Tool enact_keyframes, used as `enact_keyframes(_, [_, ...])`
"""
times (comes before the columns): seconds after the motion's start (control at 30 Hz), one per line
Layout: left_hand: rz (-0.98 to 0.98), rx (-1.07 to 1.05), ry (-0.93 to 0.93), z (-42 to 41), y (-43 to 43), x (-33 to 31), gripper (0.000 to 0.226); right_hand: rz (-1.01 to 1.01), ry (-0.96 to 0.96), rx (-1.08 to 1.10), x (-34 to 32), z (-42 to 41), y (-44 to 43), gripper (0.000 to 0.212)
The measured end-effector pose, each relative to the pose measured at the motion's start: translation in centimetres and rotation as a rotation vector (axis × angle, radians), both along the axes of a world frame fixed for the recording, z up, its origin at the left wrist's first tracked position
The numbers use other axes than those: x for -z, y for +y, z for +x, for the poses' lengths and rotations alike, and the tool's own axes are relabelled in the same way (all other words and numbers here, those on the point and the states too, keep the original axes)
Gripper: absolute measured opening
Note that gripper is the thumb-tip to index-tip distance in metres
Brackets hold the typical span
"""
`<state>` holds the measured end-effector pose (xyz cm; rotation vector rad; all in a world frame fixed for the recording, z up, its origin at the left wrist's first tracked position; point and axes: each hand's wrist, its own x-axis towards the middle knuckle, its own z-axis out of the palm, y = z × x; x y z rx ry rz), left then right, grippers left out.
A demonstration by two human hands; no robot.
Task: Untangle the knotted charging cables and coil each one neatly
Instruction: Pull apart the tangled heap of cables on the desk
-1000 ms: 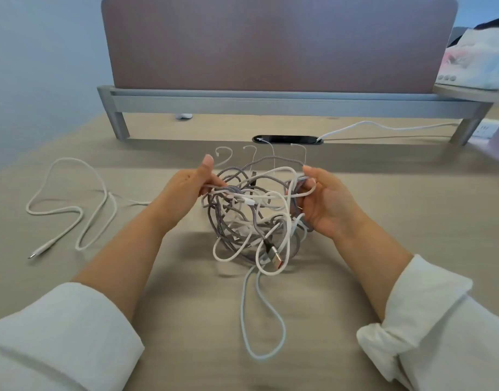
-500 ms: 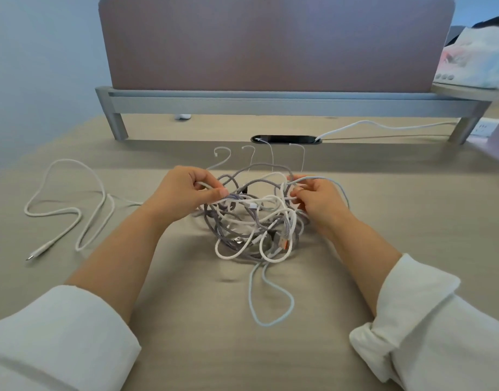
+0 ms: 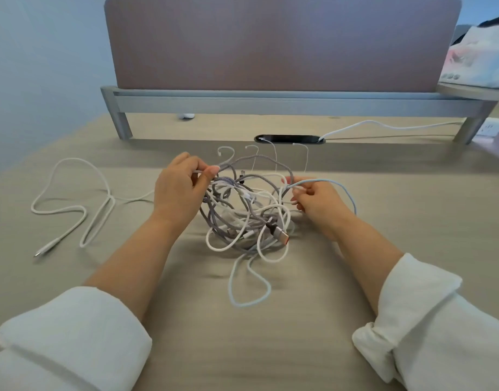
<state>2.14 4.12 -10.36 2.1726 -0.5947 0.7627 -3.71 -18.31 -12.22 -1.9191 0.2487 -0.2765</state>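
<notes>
Beige wood-grain desk point(image 3: 270, 348) bears a knotted heap of white and grey braided cables point(image 3: 242, 218) (one orange-tipped plug point(image 3: 282, 235) shows); left hand point(image 3: 177, 190) pinches a white strand point(image 3: 198, 171), right hand point(image 3: 320, 201) a pale-blue strand point(image 3: 347, 190).

A mauve divider panel point(image 3: 282, 43) stands on a grey metal riser point(image 3: 270, 104) across the far surface point(image 3: 425, 235), with a dark cable slot point(image 3: 287, 138) just nearer.

Left hand point(image 3: 180, 190): fingers curled, thumb and forefinger pinching white cable point(image 3: 198, 171). Right hand point(image 3: 323, 206): fingers curled, pinching blue cable point(image 3: 328, 180). Forearms bare, angled inward.
</notes>
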Motion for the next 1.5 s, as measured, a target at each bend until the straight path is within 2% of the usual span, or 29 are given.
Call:
enact_keyframes(0.07, [0.069,-0.040,0.003,0.1,-0.1,0.2,0.025,-0.022,-0.022,-0.057,0.0,-0.4,0.0,0.022])
enact_keyframes(0.17, [0.167,-0.107,0.082,0.3,-0.2,0.4,0.023,0.193,-0.056,-0.085,0.2,-0.6,0.0,0.017])
enact_keyframes(0.27, [0.192,-0.147,0.133,0.5,0.1,0.5,0.024,0.532,-0.053,-0.021,0.3,-0.1,0.1,0.024])
enact_keyframes(0.37, [0.155,-0.176,0.114,0.2,-0.1,0.3,0.024,0.953,0.039,0.099,0.1,0.5,0.2,0.029])
enact_keyframes(0.4, [0.145,-0.179,0.101,0.1,-0.3,0.2,0.024,1.009,0.050,0.094,0.0,0.6,0.3,0.029])
enact_keyframes(0.43, [0.142,-0.182,0.089,0.0,-0.4,0.2,0.023,0.968,0.050,0.072,-0.2,0.5,0.3,0.028])
enact_keyframes(0.53, [0.163,-0.192,0.087,0.1,-0.6,0.3,0.024,0.411,-0.039,0.025,-0.7,-0.4,0.7,0.023])
enact_keyframes(0.6, [0.175,-0.191,0.090,0.3,-0.5,0.6,0.022,0.213,-0.092,0.003,-0.8,-0.7,0.9,0.020])
enact_keyframes(0.67, [0.170,-0.193,0.093,0.3,-0.3,0.6,0.022,0.233,-0.100,0.044,-0.6,-0.5,0.8,0.021])
enact_keyframes(0.83, [0.189,-0.233,0.134,0.6,-0.1,0.7,0.024,0.551,0.082,0.277,0.0,0.3,0.5,0.031])
enact_keyframes(0.93, [0.298,-0.204,0.141,0.7,0.0,0.6,0.024,0.359,0.019,0.235,-0.2,0.1,0.2,0.032])
enact_keyframes(1.0, [0.400,-0.110,0.127,0.7,0.2,0.6,0.020,0.225,-0.023,0.190,-0.3,-0.3,0.3,0.025])
enact_keyframes(1.1, [0.449,0.111,0.113,0.6,0.6,0.5,0.014,0.154,-0.050,0.182,-0.2,-0.5,0.5,0.019])
enact_keyframes(1.17, [0.447,0.202,0.119,0.5,0.6,0.5,0.018,0.106,-0.036,0.213,-0.3,-0.5,0.8,0.020])
enact_keyframes(1.27, [0.396,0.214,0.106,0.4,0.5,0.3,0.018,-0.067,0.070,0.213,-0.6,-0.5,1.1,0.018])
enact_keyframes(1.37, [0.417,0.227,0.195,0.7,0.5,0.0,0.015,-0.269,0.165,0.142,-0.8,-0.6,1.4,0.020])
enact_keyframes(1.5, [0.470,0.219,0.321,1.0,0.9,-0.1,0.016,-0.351,0.182,0.138,-1.7,-1.0,1.6,0.031])
